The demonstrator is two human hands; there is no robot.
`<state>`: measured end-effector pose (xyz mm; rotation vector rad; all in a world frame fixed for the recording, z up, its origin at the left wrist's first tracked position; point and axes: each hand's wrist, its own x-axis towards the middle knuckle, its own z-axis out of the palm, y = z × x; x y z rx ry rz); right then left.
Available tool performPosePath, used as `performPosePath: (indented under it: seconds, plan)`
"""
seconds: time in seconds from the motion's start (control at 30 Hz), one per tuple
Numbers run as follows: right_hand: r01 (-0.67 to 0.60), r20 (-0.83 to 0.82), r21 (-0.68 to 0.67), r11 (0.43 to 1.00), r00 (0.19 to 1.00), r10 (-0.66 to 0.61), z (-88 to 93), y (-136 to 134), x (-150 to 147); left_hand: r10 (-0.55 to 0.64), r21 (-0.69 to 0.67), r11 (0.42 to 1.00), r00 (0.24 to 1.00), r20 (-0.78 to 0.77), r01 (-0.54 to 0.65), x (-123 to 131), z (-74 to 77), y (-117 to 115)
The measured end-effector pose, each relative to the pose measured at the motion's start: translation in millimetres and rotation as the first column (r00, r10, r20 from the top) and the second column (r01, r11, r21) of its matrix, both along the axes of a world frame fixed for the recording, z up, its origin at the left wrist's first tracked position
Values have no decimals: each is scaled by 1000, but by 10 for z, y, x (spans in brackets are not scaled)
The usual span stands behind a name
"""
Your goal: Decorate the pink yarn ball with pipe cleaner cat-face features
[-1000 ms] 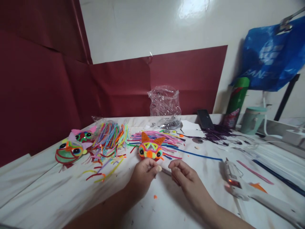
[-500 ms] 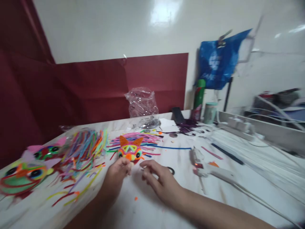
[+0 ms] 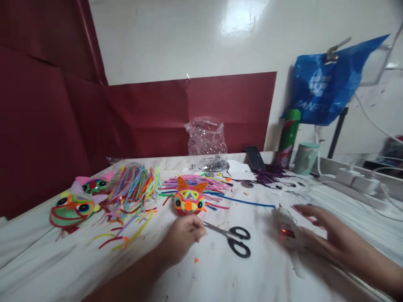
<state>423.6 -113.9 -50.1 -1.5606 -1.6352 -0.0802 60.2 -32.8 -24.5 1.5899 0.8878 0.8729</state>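
Glue gun (image 3: 286, 230), at right of the frame, is partly covered by the blurred right hand (image 3: 338, 237); its fingers are parted, and contact cannot be confirmed. Left hand (image 3: 185, 234) is seen curled at lower centre; anything pinched is hidden.

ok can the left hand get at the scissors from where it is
Likely yes: the scissors lie with their blade end right by the left hand, and nothing visible blocks the way, though the handle end points away from it.
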Motion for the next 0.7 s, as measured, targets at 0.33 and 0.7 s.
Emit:
performPosePath:
  seconds: [0.33, 0.7]
  plan:
    - [100, 594, -259, 961, 801, 77, -208, -12, 167, -123, -93, 989, 991, -57, 118, 34, -67, -76]
    - [137, 463, -27, 990, 879, -109, -202, -131, -96, -139, -147, 970, 938, 318, 194, -17, -33, 9]
